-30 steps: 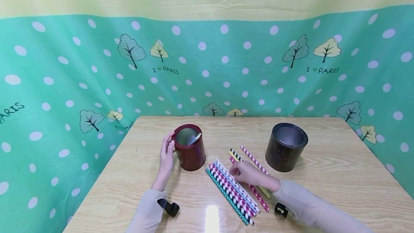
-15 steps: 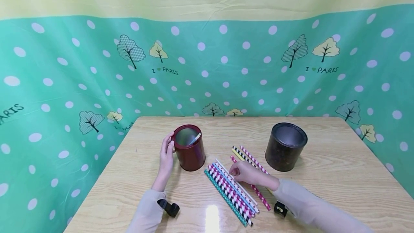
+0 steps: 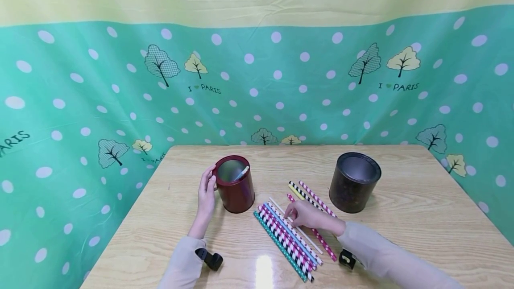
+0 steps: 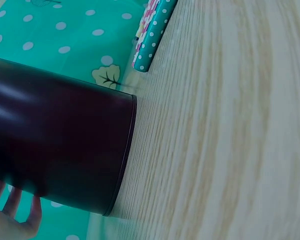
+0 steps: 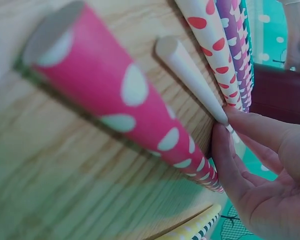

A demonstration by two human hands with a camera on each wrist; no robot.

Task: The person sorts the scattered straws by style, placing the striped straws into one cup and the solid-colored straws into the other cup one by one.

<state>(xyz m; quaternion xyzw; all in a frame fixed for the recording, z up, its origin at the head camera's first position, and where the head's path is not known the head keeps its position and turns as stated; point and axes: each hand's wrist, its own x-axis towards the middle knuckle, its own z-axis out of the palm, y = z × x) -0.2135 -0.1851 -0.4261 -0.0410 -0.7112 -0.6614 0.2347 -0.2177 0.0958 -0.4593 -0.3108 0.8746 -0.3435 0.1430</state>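
My right hand pinches a plain white paper straw between thumb and fingertips. That straw lies along the table, just right of a tight row of patterned straws. A pink straw with white dots lies on its other side, partly behind the hand in the head view. My left hand rests its fingers against the left side of a dark red round tin. A blue-and-white straw leans inside that tin. In the left wrist view, fingertips touch the tin's wall.
A black round tin stands open-topped at the back right. Between it and my right hand lie a pink-striped straw, a black-and-white striped straw and a yellow straw. A patterned green cloth hangs behind the table.
The white straw now lies slightly apart from the row, to its right, in my right fingers. The yellow and black-striped straws shifted slightly right earlier. My left hand and the red tin stay put.
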